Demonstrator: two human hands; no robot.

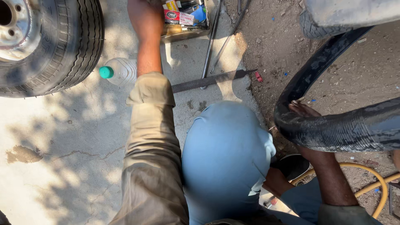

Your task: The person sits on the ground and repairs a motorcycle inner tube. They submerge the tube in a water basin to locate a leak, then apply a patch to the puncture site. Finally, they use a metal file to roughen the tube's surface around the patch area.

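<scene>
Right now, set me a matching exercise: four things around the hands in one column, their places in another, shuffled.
Things:
1. bottle
2. file
3. inner tube
4. toolbox

Places:
A. held by the right hand
B. flat on the concrete ahead of the knee
C. where the left hand reaches, top of view
D. beside the wheel, green-capped

Pairs: 1-D, 2-B, 3-A, 4-C

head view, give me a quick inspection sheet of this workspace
surface: cracked concrete slab, dirt on the right
job's things: black inner tube; box of small packets and tools
clutter: flat file, plastic bottle with green cap, metal rods
grippers: left hand reaches to the box, fingers out of view; right hand grips the inner tube
cables: yellow hose
surroundings: mounted tyre at upper left
</scene>
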